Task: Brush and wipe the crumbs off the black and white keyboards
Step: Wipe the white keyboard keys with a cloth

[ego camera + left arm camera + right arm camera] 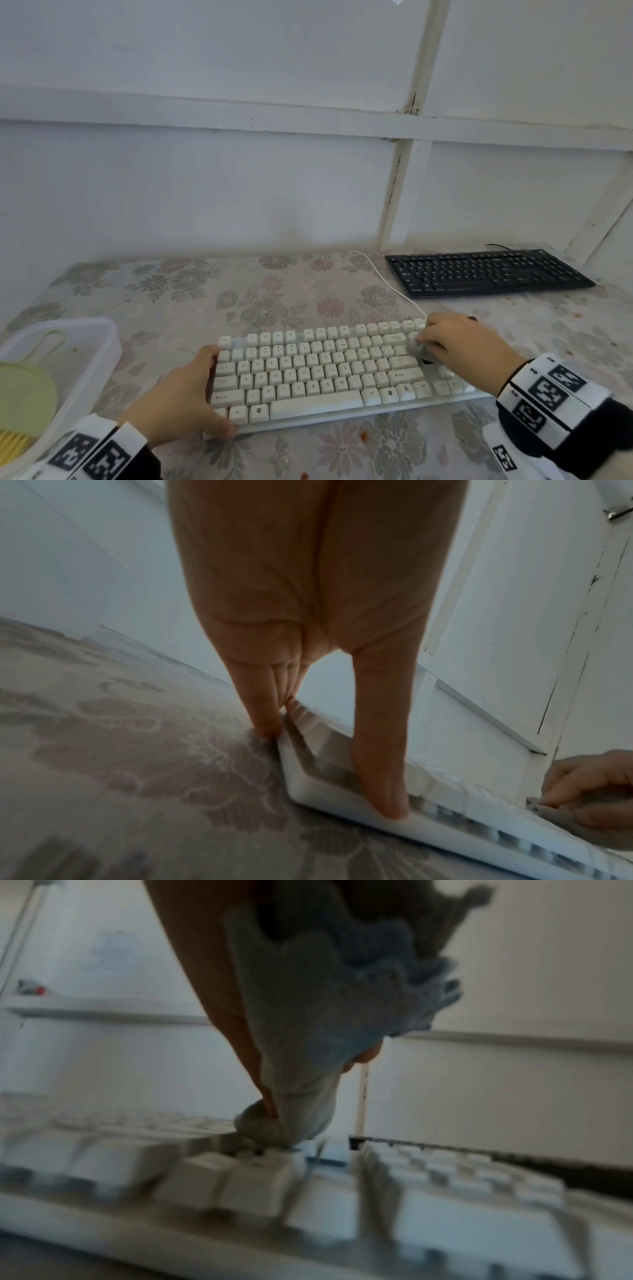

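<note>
Overhead first: white keyboard (pixel 318 373) lies near the front of the floral tabletop (pixel 212 298), black keyboard (pixel 486 272) well apart at the back right. My left hand (pixel 181 397) clasps the white keyboard's left end, thumb at the front edge, fingers wrapped over the side. My right hand (pixel 455 342) is bunched around a grey cloth (pixel 416 347) on the upper-right keys, hiding those beneath. At left, a clear tub (pixel 85 356) holds a green brush (pixel 27 387), cut off by the frame.

Left wrist: left hand (pixel 308 615) fills the upper frame; fingers (pixel 263 712) reach down to the white keyboard (pixel 342 802) at its corner, thumb on the front rim. Right hand (pixel 592 785) is cropped at the edge, pinching the cloth (pixel 548 811).

Right wrist: heavily blurred. Cloth (pixel 308 1015) covers most of my right hand (pixel 212 993); its balled tip touches the white keyboard (pixel 260 1177) between keys. Key legends unreadable. Dark strip behind, probably the black keyboard (pixel 514 1153).
</note>
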Demonstrator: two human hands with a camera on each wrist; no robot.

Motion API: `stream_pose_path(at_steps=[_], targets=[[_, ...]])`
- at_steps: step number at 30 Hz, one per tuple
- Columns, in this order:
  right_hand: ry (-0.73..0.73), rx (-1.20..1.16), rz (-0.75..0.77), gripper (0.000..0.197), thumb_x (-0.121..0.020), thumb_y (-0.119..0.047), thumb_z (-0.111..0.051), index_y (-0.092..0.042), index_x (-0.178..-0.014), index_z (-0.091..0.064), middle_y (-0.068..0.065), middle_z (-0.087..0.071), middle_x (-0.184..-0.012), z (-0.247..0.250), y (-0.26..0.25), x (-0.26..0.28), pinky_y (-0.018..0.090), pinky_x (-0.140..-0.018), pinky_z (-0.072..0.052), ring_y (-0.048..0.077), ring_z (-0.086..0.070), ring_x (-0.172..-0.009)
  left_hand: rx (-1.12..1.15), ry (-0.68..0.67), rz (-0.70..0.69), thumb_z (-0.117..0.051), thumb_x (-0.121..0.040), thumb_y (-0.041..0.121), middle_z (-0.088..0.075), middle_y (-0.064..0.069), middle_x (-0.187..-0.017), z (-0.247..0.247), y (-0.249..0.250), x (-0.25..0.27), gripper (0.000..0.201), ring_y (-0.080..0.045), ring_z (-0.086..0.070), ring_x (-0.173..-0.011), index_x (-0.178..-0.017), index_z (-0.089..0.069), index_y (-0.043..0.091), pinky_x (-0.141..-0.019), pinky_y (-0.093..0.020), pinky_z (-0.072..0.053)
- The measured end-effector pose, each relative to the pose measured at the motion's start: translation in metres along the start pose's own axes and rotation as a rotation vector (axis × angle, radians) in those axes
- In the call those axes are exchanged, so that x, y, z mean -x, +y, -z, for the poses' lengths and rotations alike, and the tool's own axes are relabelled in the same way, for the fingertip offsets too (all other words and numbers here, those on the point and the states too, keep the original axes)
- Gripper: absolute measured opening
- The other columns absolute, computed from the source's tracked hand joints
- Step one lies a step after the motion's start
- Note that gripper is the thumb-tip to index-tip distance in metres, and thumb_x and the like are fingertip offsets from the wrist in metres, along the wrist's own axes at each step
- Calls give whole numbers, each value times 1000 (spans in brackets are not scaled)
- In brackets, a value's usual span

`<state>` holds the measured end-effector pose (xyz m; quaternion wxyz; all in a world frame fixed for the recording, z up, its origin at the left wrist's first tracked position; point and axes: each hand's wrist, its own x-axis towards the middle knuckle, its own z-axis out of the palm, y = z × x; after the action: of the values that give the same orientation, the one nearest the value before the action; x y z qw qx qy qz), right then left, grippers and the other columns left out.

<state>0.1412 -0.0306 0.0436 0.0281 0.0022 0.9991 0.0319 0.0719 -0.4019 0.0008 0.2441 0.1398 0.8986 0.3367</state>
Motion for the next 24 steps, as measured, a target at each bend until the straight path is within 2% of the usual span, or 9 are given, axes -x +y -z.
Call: stream_pose_path(at_steps=[1, 3, 6, 9, 13, 18, 21, 24], targets=[[-1, 15, -4, 27, -98, -24, -41, -23, -99, -68, -8, -53, -99, -3, 2, 1, 18, -71, -41, 8, -52, -87, 2, 0, 0, -83, -38, 36, -59, 18, -113, 0, 0, 0, 113, -1, -60, -102, -134, -25, 33, -94, -26, -50], [-19, 59, -35, 23, -97, -21, -45, -25, -99, -67, -10, -50, -96, -7, 9, 2, 20, -67, -39, 9, -49, -85, 8, 1, 1, -83, -38, 36, -59, 18, -113, 0, -1, 0, 114, -1, -60, -102, -135, -24, 33, -94, -26, -50], [-42, 115, -99, 18, -95, -26, -50, -27, -88, -65, -13, -45, -87, -7, 21, 2, 16, -57, -28, 8, -48, -79, 7, 0, 1, -83, -37, 36, -59, 18, -113, 0, 0, 1, 114, -1, -60, -102, -135, -24, 32, -94, -26, -50], [-39, 85, -181, 29, -96, -37, -47, -21, -75, -59, -10, -47, -83, 3, 34, 3, 16, -54, -29, 5, -47, -68, 3, 1, -1, -83, -38, 36, -59, 19, -112, 0, 0, 1, 112, 0, -60, -101, -134, -25, 32, -93, -26, -50], [11, 48, -152, 24, -98, -26, -44, -28, -95, -67, -10, -54, -96, 9, 45, 6, 13, -58, -31, 2, -50, -79, -10, 10, -7, -83, -37, 37, -60, 19, -111, -1, 0, 0, 109, -1, -60, -101, -130, -26, 36, -93, -26, -50], [-41, 85, -122, 24, -98, -31, -42, -29, -84, -61, -11, -50, -94, -2, 45, 12, 15, -59, -32, 5, -48, -84, 0, 17, -13, -83, -36, 37, -59, 20, -111, 0, -1, 0, 104, 0, -60, -102, -123, -26, 39, -94, -26, -49], [-25, 122, -210, 25, -98, -27, -44, -27, -88, -68, -12, -51, -91, -11, 64, 15, 18, -67, -43, 3, -50, -78, -9, 21, -14, -83, -34, 39, -58, 20, -113, -1, -3, -1, 106, -2, -60, -104, -124, -25, 40, -95, -28, -49], [-41, 139, -264, 24, -96, -30, -47, -28, -89, -70, -13, -49, -85, -12, 79, 15, 16, -60, -39, 1, -49, -72, -13, 19, -12, -82, -34, 39, -58, 21, -112, -1, -3, -1, 105, -1, -59, -104, -121, -23, 41, -96, -28, -49]])
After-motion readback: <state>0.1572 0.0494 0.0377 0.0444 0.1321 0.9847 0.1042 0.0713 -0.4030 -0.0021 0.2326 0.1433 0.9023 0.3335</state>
